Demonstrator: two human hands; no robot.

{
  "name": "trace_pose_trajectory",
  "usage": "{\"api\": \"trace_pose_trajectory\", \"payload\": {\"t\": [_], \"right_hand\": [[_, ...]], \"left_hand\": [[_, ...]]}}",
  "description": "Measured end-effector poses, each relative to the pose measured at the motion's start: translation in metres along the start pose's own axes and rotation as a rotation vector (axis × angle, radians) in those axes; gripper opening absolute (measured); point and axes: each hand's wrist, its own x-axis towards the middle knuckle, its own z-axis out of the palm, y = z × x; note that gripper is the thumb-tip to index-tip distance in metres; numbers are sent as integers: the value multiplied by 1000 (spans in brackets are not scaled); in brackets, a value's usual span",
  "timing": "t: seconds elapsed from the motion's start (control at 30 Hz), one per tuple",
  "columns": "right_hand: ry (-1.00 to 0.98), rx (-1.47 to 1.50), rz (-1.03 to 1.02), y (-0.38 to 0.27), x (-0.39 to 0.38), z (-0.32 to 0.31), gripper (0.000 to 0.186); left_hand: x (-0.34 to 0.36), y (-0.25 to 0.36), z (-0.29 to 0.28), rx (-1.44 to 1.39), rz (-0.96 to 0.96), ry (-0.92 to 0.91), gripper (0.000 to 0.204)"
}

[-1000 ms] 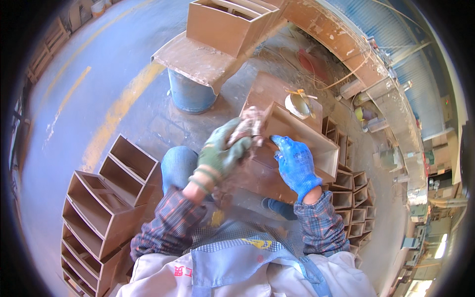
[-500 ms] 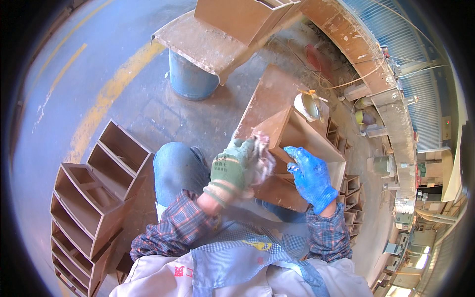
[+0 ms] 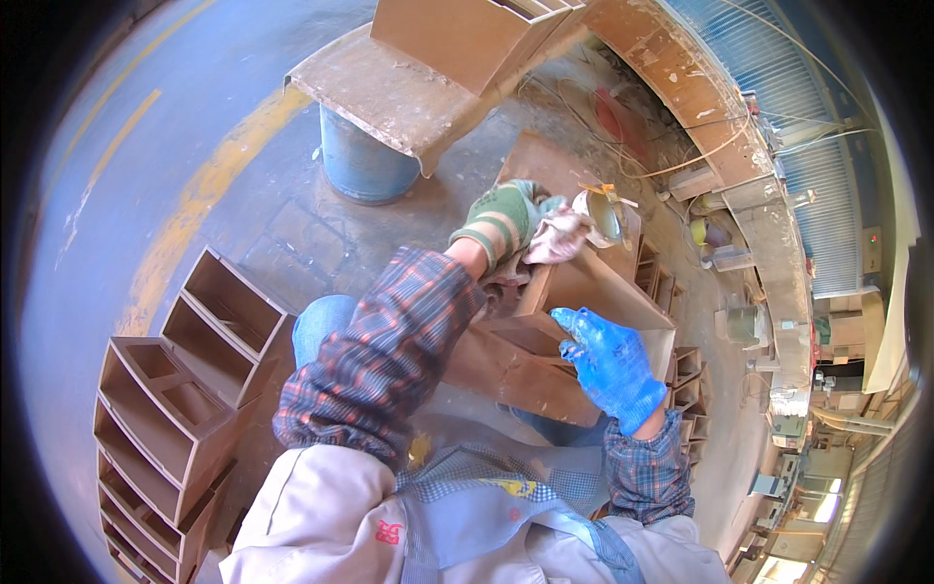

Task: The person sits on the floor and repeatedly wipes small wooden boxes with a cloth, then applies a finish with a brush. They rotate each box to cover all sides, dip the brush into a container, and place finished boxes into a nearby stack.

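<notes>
My left hand (image 3: 506, 219), in a green and white knitted glove, is closed on a crumpled, stained whitish rag (image 3: 561, 239). It reaches over the far end of an open brown wooden box (image 3: 613, 290), beside a white cup (image 3: 601, 216). Something thin and orange lies across the cup's rim. In a paint-smeared blue glove, my right hand (image 3: 615, 362) is at the box's near edge with its fingers curled against it; the palm side is hidden. Under the box is a brown board or larger wooden piece (image 3: 520, 370).
Stacked brown open-fronted boxes (image 3: 185, 428) stand on the floor at left, more small ones (image 3: 689, 375) at right. Ahead, a blue drum (image 3: 365, 156) supports a dusty board (image 3: 375, 83) with another wooden box (image 3: 452, 44). A long bench (image 3: 725, 136) curves along the right, with hoses near it.
My left hand has moved forward and right with the rag, from the box's near left side to its far end by the cup. My right hand stays at the box's near edge.
</notes>
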Motion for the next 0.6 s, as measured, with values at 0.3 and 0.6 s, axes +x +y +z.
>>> {"api": "trace_pose_trajectory", "payload": {"t": [0.3,0.6], "right_hand": [[26,6,-34,4,-5,3,40],[2,371,71,17,-2,-5,32]], "left_hand": [[-82,-35,19,738,-114,-129,23],[-218,9,-20,535,-24,-600,45]]}}
